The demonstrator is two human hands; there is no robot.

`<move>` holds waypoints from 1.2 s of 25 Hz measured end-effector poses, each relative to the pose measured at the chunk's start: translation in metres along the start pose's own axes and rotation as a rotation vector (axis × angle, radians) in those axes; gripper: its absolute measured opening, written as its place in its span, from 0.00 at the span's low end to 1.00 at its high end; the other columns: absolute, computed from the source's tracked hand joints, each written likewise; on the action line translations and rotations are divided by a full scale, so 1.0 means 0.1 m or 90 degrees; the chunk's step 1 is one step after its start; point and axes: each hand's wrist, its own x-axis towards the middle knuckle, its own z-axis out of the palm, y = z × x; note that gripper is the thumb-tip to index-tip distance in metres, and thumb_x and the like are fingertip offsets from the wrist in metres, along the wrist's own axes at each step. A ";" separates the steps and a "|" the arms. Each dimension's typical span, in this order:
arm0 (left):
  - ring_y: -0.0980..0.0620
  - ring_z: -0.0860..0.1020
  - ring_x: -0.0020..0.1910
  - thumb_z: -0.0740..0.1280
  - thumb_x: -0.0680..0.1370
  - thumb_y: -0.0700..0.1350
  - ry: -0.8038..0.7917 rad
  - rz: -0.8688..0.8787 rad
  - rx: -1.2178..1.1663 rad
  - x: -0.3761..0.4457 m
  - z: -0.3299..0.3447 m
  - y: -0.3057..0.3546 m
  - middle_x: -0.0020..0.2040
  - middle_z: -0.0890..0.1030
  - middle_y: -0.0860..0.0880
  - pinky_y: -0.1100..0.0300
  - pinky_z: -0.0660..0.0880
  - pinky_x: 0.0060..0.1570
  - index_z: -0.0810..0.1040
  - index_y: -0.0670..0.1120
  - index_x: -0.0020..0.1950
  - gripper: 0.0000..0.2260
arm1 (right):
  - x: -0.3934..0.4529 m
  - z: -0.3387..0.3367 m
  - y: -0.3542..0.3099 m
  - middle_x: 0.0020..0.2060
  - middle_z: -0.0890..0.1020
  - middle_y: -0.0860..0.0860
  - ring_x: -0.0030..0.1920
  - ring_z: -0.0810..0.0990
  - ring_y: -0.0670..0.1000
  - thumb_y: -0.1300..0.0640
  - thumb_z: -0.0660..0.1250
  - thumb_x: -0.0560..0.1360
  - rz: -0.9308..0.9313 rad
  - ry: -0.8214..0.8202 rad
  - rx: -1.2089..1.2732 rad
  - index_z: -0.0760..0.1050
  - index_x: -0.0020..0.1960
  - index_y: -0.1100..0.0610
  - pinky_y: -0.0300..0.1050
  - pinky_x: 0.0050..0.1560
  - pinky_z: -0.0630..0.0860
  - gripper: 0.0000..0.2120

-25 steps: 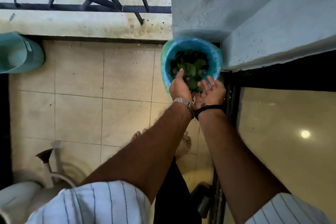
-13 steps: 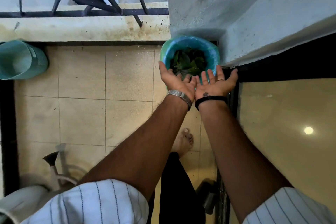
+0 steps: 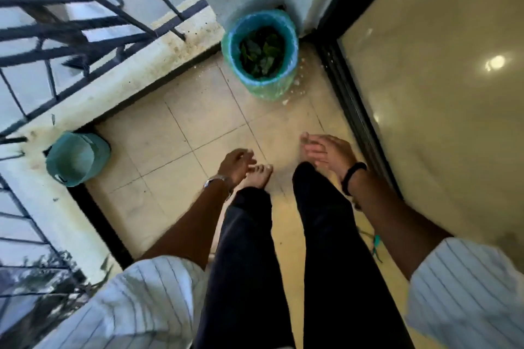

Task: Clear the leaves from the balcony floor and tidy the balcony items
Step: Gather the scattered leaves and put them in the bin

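A bin lined with a blue-green bag [image 3: 283, 37] stands in the far corner of the balcony, with green leaves [image 3: 262, 52] piled inside it. My left hand [image 3: 234, 164] hangs over the tiled floor [image 3: 181, 133] well short of the bin, fingers relaxed and holding nothing. My right hand [image 3: 326, 151] is beside it, fingers straight and spread, also holding nothing. Both hands are blurred by motion.
A teal bucket [image 3: 76, 159] lies on its side by the low parapet wall [image 3: 113, 91] at the left, under a dark metal railing [image 3: 71, 25]. A sliding-door track [image 3: 357, 110] runs along the right. Small white crumbs [image 3: 296, 85] lie beside the bin. My legs and bare foot [image 3: 258, 177] are below.
Both hands have pulled back from over the bin and dropped low, apart. The view has swung and stepped back, so the bin is now farther away.
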 end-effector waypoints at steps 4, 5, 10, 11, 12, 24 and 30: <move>0.48 0.78 0.39 0.62 0.83 0.46 -0.067 -0.061 0.144 -0.66 -0.37 -0.52 0.46 0.81 0.43 0.63 0.73 0.33 0.76 0.42 0.54 0.08 | -0.84 -0.76 0.91 0.66 0.77 0.56 0.63 0.76 0.56 0.52 0.55 0.83 0.072 0.104 0.164 0.71 0.70 0.56 0.47 0.54 0.73 0.18; 0.47 0.79 0.41 0.62 0.83 0.46 -0.063 -0.027 0.190 -0.80 -0.45 -0.56 0.47 0.83 0.42 0.62 0.74 0.36 0.77 0.42 0.53 0.08 | -1.12 -0.83 1.13 0.66 0.77 0.56 0.65 0.75 0.56 0.52 0.54 0.84 0.067 0.130 0.191 0.70 0.70 0.56 0.48 0.56 0.72 0.19; 0.46 0.80 0.44 0.63 0.83 0.47 -0.096 0.110 0.398 -1.47 -0.71 -0.42 0.48 0.84 0.44 0.55 0.72 0.45 0.78 0.43 0.55 0.09 | -2.58 -0.75 2.14 0.56 0.82 0.59 0.53 0.79 0.56 0.44 0.63 0.74 -0.043 0.228 0.298 0.79 0.59 0.56 0.46 0.46 0.71 0.20; 0.45 0.80 0.44 0.62 0.83 0.46 -0.111 0.122 0.454 -1.61 -0.73 -0.38 0.49 0.83 0.43 0.55 0.72 0.45 0.78 0.42 0.55 0.09 | -2.83 -0.74 2.41 0.56 0.82 0.60 0.52 0.78 0.56 0.44 0.63 0.73 -0.043 0.241 0.345 0.79 0.58 0.56 0.46 0.46 0.71 0.20; 0.45 0.80 0.43 0.62 0.83 0.45 -0.123 0.127 0.519 -1.75 -0.74 -0.35 0.49 0.83 0.42 0.55 0.71 0.45 0.78 0.42 0.55 0.09 | -3.05 -0.73 2.69 0.56 0.82 0.61 0.51 0.78 0.57 0.47 0.62 0.77 -0.028 0.271 0.395 0.79 0.59 0.57 0.46 0.46 0.71 0.17; 0.45 0.76 0.36 0.61 0.83 0.42 -0.243 0.287 0.957 -2.95 1.61 -1.15 0.43 0.82 0.41 0.59 0.62 0.35 0.77 0.40 0.55 0.08 | -4.50 0.16 6.37 0.40 0.80 0.59 0.35 0.75 0.56 0.60 0.61 0.81 0.089 0.459 0.988 0.78 0.59 0.65 0.40 0.33 0.68 0.12; 0.48 0.80 0.43 0.62 0.83 0.45 -0.527 0.404 1.224 -4.03 3.45 -3.06 0.52 0.83 0.42 0.59 0.72 0.39 0.79 0.43 0.57 0.09 | -5.02 0.51 7.87 0.36 0.78 0.59 0.23 0.78 0.50 0.63 0.58 0.82 0.111 0.611 1.294 0.76 0.58 0.65 0.37 0.23 0.69 0.10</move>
